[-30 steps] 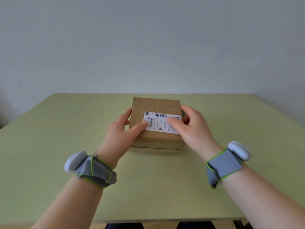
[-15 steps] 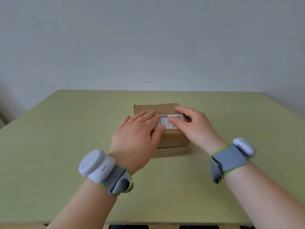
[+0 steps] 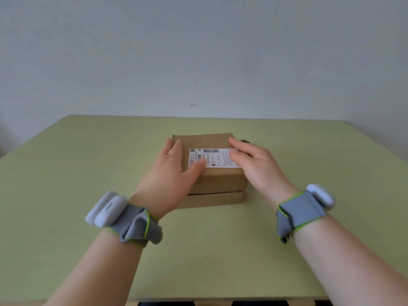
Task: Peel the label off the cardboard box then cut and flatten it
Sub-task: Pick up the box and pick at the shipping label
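Both hands, the left hand (image 3: 174, 171) and right hand (image 3: 254, 164), are resting flat, fingers relaxed, on a light, stiff cardboard box (image 3: 217, 184); its thin label (image 3: 213, 157) is likely lifting best from a corner.

The pale green tabletop (image 3: 88, 173) lies open around the brown cardboard box (image 3: 217, 181), which both hands flank.
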